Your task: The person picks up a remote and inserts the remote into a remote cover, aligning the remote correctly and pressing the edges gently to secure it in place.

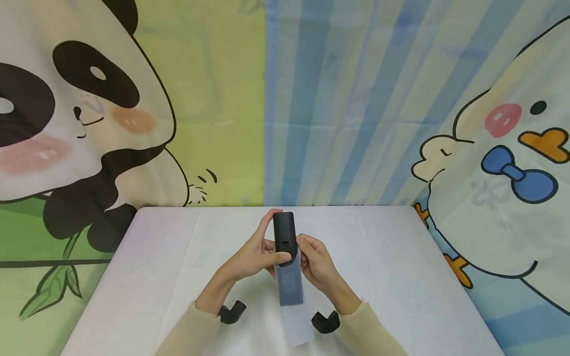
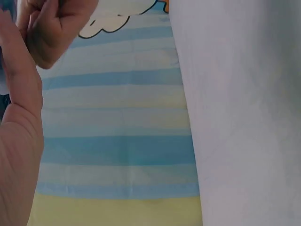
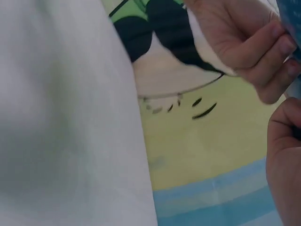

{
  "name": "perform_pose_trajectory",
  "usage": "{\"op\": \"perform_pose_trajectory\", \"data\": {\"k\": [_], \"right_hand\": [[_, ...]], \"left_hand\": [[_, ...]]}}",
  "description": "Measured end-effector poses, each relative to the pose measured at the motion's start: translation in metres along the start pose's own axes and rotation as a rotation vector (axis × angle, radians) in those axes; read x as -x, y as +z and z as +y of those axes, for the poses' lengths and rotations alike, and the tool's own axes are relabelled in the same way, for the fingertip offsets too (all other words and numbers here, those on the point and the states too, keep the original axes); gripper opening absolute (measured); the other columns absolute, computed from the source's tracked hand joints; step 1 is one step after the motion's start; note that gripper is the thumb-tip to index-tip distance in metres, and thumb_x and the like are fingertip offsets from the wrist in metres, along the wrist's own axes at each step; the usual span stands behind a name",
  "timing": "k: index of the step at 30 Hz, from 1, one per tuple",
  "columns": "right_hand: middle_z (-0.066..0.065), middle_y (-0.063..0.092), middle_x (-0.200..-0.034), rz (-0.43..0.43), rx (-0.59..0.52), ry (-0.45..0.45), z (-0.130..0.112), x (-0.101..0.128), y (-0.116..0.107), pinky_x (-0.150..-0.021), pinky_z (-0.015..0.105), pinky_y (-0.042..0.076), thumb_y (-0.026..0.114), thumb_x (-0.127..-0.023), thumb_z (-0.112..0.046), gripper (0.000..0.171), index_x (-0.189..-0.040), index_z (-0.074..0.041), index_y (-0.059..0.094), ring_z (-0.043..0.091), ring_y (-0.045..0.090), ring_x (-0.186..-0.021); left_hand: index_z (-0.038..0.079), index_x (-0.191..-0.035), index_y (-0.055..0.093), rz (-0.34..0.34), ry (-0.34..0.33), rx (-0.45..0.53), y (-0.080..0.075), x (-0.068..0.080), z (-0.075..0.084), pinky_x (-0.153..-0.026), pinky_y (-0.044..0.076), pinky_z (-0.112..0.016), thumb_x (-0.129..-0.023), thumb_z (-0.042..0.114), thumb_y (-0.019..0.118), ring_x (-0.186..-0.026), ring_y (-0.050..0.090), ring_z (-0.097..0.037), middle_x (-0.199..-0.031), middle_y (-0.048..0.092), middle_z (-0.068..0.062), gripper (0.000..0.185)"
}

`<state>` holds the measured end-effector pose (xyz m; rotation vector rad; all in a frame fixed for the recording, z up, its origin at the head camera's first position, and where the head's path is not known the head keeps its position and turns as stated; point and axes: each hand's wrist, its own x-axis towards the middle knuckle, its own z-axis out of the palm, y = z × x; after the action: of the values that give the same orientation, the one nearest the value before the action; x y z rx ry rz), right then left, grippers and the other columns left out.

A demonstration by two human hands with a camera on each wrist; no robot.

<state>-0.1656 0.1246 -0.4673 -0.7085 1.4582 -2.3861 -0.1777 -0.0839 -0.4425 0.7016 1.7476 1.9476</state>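
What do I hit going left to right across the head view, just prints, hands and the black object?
Panda print → left hand → black object → right hand → bird print.

Printed hangings (image 1: 343, 99) with a cartoon panda (image 1: 93, 141) and bird (image 1: 503, 222) border a white table (image 1: 156, 277).

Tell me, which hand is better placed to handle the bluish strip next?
Probably the right hand: its fingers appear to pinch the upper side edge of the bluish strip, while the left hand is occupied gripping the black object.
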Motion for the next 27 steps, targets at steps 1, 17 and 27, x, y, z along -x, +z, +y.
{"op": "perform_pose_trajectory", "data": {"k": [1, 17, 27], "right_hand": [[-0.003, 0.034, -0.065, -0.007, 0.021, 0.002, 0.001, 0.001, -0.001, -0.051, 0.021, 0.029, 0.039, -0.11, -0.015, 0.032, -0.084, -0.014, 0.056, 0.007, 0.033, -0.055], [0.006, 0.055, -0.084, 0.15, 0.521, 0.054, -0.003, -0.005, -0.003, -0.052, 0.026, 0.04, 0.053, -0.105, -0.013, 0.019, -0.117, 0.001, 0.057, 0.014, 0.047, -0.062], [0.008, 0.06, -0.085, 0.284, 0.447, -0.01, -0.005, -0.009, -0.008, -0.057, 0.026, 0.047, 0.054, -0.106, -0.022, 0.029, -0.111, 0.006, 0.059, 0.015, 0.057, -0.07]], "left_hand": [[0.052, -0.152, 0.012, 0.005, 0.001, -0.007, 0.0, 0.0, -0.001, -0.055, 0.055, -0.058, -0.091, 0.01, 0.075, -0.069, 0.069, -0.041, -0.09, 0.071, -0.024, 0.097], [0.048, -0.157, 0.013, 0.02, 0.002, -0.17, 0.004, -0.001, -0.016, -0.054, 0.057, -0.049, -0.088, 0.019, 0.081, -0.06, 0.067, -0.039, -0.087, 0.068, -0.017, 0.101], [0.004, -0.084, 0.054, -0.001, 0.023, -0.305, 0.006, 0.009, -0.034, -0.052, 0.054, -0.038, -0.105, 0.026, 0.055, -0.051, 0.058, -0.022, -0.061, 0.056, -0.01, 0.031]]}}
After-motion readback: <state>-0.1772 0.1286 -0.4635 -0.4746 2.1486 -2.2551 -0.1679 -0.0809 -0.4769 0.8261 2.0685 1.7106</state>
